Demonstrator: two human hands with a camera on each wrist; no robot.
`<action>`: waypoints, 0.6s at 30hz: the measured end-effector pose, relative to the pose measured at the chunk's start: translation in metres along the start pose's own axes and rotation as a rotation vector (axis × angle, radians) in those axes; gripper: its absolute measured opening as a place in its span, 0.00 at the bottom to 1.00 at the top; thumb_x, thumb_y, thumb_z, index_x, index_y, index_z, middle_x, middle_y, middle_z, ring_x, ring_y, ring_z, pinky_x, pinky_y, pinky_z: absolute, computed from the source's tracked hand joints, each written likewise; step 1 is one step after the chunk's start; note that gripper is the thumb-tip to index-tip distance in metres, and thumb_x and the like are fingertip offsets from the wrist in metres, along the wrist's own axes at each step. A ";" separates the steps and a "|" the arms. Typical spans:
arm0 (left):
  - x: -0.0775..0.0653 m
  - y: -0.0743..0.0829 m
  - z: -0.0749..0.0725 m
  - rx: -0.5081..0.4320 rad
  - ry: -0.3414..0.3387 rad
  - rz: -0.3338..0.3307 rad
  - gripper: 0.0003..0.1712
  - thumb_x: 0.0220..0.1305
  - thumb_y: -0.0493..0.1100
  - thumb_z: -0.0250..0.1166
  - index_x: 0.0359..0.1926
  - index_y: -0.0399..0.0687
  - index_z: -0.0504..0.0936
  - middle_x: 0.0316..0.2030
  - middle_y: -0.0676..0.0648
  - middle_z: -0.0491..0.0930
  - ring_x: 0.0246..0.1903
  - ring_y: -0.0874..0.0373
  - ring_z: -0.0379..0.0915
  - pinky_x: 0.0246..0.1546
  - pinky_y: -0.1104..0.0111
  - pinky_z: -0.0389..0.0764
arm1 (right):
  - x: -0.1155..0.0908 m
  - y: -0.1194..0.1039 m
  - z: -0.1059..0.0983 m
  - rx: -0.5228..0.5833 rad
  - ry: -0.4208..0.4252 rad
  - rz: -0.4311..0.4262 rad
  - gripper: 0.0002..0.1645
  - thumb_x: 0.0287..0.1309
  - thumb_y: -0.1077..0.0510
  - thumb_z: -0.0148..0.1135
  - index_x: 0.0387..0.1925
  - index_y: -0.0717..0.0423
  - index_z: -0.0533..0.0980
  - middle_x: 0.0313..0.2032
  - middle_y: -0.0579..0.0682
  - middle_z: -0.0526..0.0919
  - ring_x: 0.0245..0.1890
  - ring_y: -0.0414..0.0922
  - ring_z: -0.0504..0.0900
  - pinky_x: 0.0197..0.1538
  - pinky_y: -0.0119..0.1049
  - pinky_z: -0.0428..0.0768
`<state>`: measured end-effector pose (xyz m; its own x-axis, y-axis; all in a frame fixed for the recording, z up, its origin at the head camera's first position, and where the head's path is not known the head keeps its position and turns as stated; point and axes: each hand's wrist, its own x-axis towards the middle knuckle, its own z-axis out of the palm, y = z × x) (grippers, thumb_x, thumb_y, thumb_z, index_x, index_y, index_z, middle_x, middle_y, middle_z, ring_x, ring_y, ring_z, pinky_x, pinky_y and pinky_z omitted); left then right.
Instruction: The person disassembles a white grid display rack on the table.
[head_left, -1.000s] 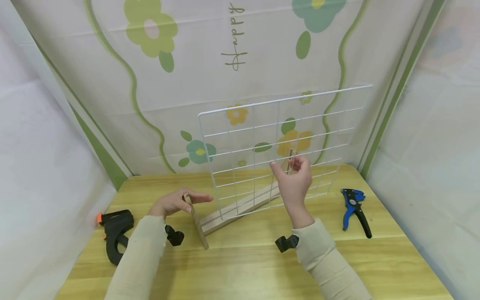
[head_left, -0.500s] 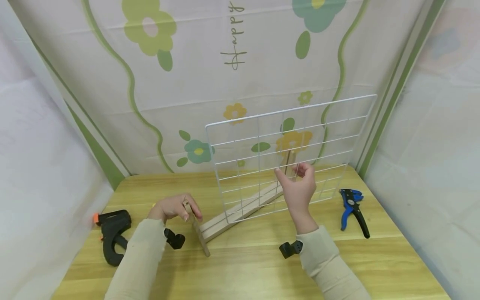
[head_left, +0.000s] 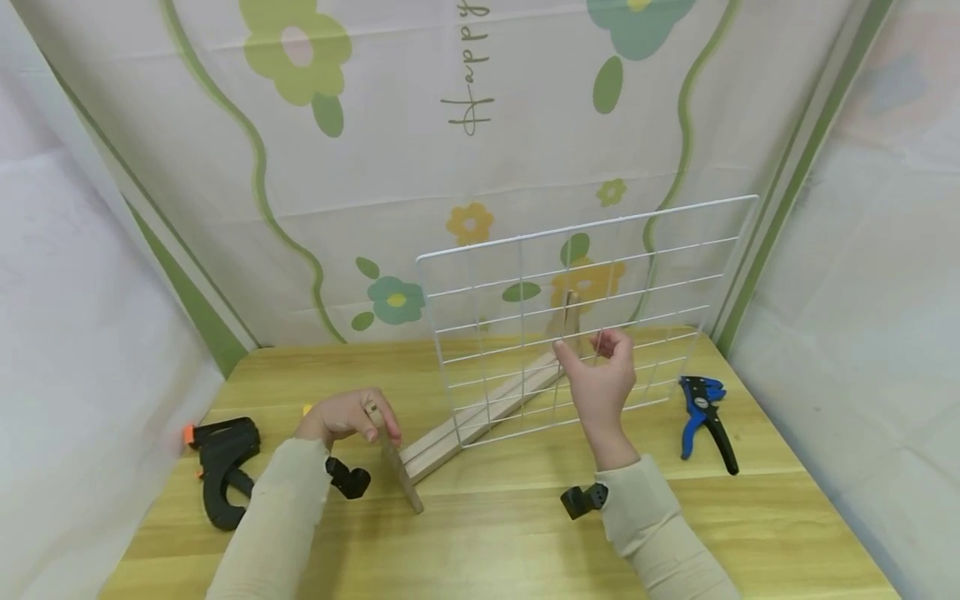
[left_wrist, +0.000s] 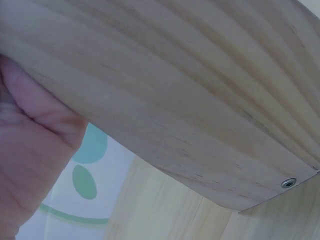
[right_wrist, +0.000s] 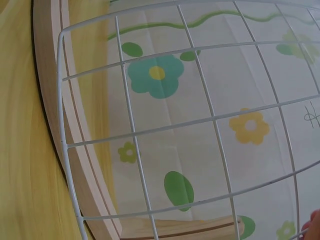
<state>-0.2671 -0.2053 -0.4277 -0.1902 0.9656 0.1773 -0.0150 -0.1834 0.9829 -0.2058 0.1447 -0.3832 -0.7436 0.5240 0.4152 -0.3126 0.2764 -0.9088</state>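
My left hand [head_left: 348, 417] grips the upright end board [head_left: 401, 475] of a wooden stand, fingers curled over its top. In the left wrist view that board [left_wrist: 165, 100] fills most of the picture, with a bolt head [left_wrist: 288, 183] near its lower corner. Two parallel wooden rails [head_left: 498, 407] run from it to another upright [head_left: 572, 310] at the back. My right hand [head_left: 600, 392] holds a white wire grid panel [head_left: 600, 223], thumb on the near side. The panel stands on edge, its lower left corner over the rails; whether it touches them I cannot tell.
A black clamp [head_left: 223, 471] with orange tips lies at the table's left. Blue and black wire strippers [head_left: 705, 417] lie on the right. Behind the left hand a small yellow thing [head_left: 307, 409] shows. Flower-printed cloth [head_left: 375, 167] closes off the back and sides.
The grid panel has come down and slightly right with my right hand. My left fingers, stretched out a second ago, now curl over the end board.
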 end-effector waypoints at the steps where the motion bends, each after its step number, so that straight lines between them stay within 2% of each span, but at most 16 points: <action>1: -0.001 0.000 0.000 -0.005 0.002 0.001 0.12 0.56 0.40 0.66 0.43 0.52 0.85 0.40 0.54 0.84 0.37 0.66 0.80 0.31 0.80 0.75 | 0.000 0.000 0.000 -0.001 -0.001 0.006 0.35 0.41 0.55 0.75 0.47 0.65 0.65 0.40 0.47 0.72 0.45 0.46 0.68 0.51 0.40 0.63; 11: -0.009 0.002 0.003 -0.011 0.004 0.033 0.12 0.58 0.38 0.65 0.44 0.48 0.84 0.41 0.52 0.84 0.39 0.65 0.80 0.33 0.81 0.75 | -0.001 0.004 -0.004 -0.013 0.022 0.021 0.34 0.40 0.56 0.75 0.46 0.65 0.66 0.40 0.50 0.73 0.44 0.44 0.68 0.54 0.44 0.65; 18: -0.019 0.000 0.005 -0.006 0.005 0.081 0.15 0.59 0.32 0.61 0.47 0.48 0.83 0.43 0.50 0.84 0.40 0.64 0.80 0.37 0.78 0.76 | -0.005 0.010 -0.007 -0.026 0.044 0.019 0.34 0.40 0.57 0.75 0.45 0.65 0.66 0.39 0.46 0.72 0.43 0.44 0.67 0.53 0.47 0.65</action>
<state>-0.2589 -0.2223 -0.4312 -0.1962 0.9465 0.2561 -0.0054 -0.2622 0.9650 -0.2016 0.1506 -0.3940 -0.7228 0.5639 0.3996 -0.2825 0.2866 -0.9154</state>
